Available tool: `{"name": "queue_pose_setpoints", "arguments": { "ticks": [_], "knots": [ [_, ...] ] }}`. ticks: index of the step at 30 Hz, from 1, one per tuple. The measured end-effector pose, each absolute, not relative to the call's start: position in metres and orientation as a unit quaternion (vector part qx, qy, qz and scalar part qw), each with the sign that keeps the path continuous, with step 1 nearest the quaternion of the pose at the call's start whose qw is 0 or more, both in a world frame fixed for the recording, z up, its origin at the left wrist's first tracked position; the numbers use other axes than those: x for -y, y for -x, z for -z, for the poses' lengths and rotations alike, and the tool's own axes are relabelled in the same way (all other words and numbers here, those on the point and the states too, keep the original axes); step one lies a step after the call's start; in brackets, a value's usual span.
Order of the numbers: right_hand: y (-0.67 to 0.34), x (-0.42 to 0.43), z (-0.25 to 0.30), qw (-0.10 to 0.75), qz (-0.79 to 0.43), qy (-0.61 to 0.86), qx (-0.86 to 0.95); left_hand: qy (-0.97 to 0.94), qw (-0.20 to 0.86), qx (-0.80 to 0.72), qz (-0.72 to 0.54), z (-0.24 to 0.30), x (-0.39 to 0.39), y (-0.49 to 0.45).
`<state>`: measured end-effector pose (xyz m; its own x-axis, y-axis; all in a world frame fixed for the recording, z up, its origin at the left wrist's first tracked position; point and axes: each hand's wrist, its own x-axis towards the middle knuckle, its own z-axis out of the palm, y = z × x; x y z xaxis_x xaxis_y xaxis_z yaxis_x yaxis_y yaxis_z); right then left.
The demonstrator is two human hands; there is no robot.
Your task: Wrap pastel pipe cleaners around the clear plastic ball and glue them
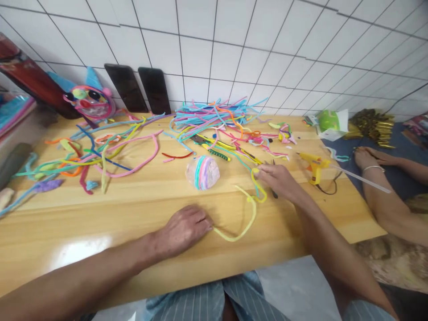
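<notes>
My left hand rests low over the table, its fingers closed at one end of a pale yellow pipe cleaner. The pipe cleaner curves over the wood to the right. My right hand pinches a brighter yellow pipe cleaner, bent into an S shape and touching or crossing the pale one. A thin dark tool shows below and above the right hand; whether that hand holds it I cannot tell. Between and beyond my hands sits a clear round ball wrapped with turquoise, pink and purple pipe cleaners.
Pliers lie beside a heap of blue and pink pipe cleaners. Loose pipe cleaners spread left. A yellow glue gun stands right, near another person's hands. Two phones and a decorated figure stand by the wall.
</notes>
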<state>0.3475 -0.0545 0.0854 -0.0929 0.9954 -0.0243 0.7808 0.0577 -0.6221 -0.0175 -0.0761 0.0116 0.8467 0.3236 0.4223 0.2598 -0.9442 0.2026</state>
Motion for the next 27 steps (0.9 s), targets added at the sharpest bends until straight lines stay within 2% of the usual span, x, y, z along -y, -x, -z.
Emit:
{"name": "queue_pose_setpoints", "arguments": {
  "ticks": [2,4,7,9,12,22,24,27],
  "knots": [
    [-0.347,0.038,-0.085,0.223,-0.228,0.652,0.688,-0.956,0.107,-0.139,-0.235,-0.015,0.074,0.018],
    [-0.347,0.021,-0.082,0.222,-0.154,0.681,0.681,-0.949,0.144,-0.131,-0.247,-0.019,0.073,0.019],
    [-0.344,-0.004,-0.074,0.125,-0.053,0.712,0.688,-0.934,0.174,-0.134,-0.283,-0.023,0.072,0.022],
    [-0.34,-0.017,-0.069,0.05,-0.027,0.714,0.698,-0.921,0.174,-0.148,-0.316,-0.025,0.072,0.024],
    [-0.335,-0.027,-0.063,0.004,-0.017,0.722,0.692,-0.908,0.175,-0.168,-0.342,-0.027,0.07,0.025],
    [-0.349,-0.022,-0.061,0.003,-0.007,0.766,0.643,-0.896,0.218,-0.166,-0.349,-0.026,0.07,0.027],
    [-0.362,-0.018,-0.067,0.029,0.009,0.779,0.626,-0.895,0.227,-0.167,-0.346,-0.026,0.07,0.027],
    [-0.385,-0.011,-0.078,0.139,-0.002,0.778,0.613,-0.894,0.234,-0.167,-0.343,-0.026,0.07,0.027]
  ]
}}
